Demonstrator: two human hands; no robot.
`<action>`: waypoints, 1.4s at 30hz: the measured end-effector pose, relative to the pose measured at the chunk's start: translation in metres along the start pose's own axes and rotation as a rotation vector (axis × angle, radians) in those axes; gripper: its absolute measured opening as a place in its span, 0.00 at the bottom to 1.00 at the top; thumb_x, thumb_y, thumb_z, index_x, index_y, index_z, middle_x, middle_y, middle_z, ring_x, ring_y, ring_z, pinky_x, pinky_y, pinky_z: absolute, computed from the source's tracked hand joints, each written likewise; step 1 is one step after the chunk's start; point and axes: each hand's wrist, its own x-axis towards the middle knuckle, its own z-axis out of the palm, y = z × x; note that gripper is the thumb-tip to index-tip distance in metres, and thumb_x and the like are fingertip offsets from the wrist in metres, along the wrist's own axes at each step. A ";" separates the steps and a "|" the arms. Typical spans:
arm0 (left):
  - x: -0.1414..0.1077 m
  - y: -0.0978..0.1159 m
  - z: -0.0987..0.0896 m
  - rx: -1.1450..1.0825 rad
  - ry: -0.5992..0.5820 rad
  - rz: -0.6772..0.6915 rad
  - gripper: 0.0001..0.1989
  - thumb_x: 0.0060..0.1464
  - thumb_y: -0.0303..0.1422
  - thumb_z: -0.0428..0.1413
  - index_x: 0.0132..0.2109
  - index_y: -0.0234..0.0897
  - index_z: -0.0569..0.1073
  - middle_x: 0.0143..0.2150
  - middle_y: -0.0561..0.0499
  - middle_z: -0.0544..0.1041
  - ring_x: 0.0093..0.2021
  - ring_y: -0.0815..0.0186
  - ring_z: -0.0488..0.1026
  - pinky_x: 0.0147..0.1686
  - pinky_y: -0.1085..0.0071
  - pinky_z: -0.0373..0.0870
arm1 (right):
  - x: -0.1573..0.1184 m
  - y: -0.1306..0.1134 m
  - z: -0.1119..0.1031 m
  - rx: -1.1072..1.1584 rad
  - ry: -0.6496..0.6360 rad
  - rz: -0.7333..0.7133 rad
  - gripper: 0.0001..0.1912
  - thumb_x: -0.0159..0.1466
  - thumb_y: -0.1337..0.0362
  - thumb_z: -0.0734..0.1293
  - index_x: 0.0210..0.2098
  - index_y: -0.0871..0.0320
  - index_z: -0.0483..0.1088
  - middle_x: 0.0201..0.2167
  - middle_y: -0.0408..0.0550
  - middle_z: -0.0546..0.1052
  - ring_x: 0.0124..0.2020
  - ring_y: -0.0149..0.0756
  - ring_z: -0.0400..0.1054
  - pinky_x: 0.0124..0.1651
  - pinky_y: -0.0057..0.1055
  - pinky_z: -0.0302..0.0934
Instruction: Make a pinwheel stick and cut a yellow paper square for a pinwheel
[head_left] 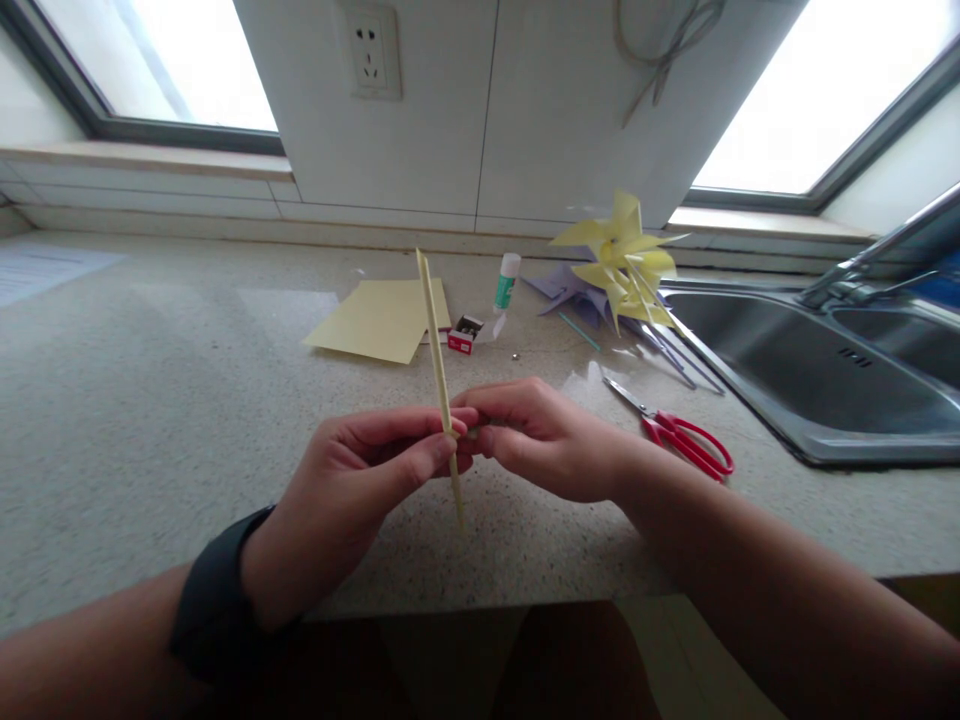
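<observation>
Between the thumb and fingers of my left hand (375, 465), a thin rolled yellow paper stick (437, 358) is pinched at its lower half. It stands nearly upright above the counter, leaning a little to the left at its top. My right hand (551, 435) is closed just right of the stick, thumb against curled fingers, its tips touching those of my left hand. What those right fingertips hold, if anything, is too small and hidden to make out. Beyond the hands lie yellow paper sheets (367, 320) and a small open red box (465, 335) with small dark contents.
A glue stick (507, 283) stands at the back. Yellow paper pinwheels (619, 250) and a purple one (574, 285) lie by the sink (810, 455). Red-handled scissors (686, 440) rest near my right forearm. A small pin-like piece (515, 357) lies mid-counter.
</observation>
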 end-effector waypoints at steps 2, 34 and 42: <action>0.001 0.000 0.001 -0.020 -0.002 0.008 0.06 0.55 0.32 0.66 0.42 0.44 0.84 0.41 0.52 0.85 0.41 0.67 0.82 0.45 0.77 0.78 | 0.000 0.002 -0.001 0.014 0.000 -0.030 0.11 0.60 0.72 0.60 0.36 0.61 0.73 0.31 0.44 0.73 0.33 0.32 0.63 0.36 0.28 0.58; 0.000 -0.001 -0.001 0.028 0.006 0.007 0.07 0.57 0.31 0.64 0.43 0.44 0.83 0.44 0.50 0.84 0.44 0.64 0.81 0.47 0.73 0.77 | 0.000 0.002 -0.007 0.064 -0.065 -0.095 0.12 0.60 0.73 0.58 0.38 0.62 0.73 0.40 0.50 0.73 0.39 0.35 0.66 0.42 0.32 0.61; 0.002 0.000 0.001 0.010 -0.014 0.025 0.06 0.57 0.31 0.64 0.42 0.45 0.84 0.43 0.52 0.85 0.42 0.66 0.82 0.46 0.76 0.77 | 0.000 0.003 -0.006 0.073 -0.066 -0.084 0.16 0.56 0.74 0.57 0.39 0.64 0.73 0.40 0.51 0.72 0.39 0.35 0.66 0.42 0.32 0.61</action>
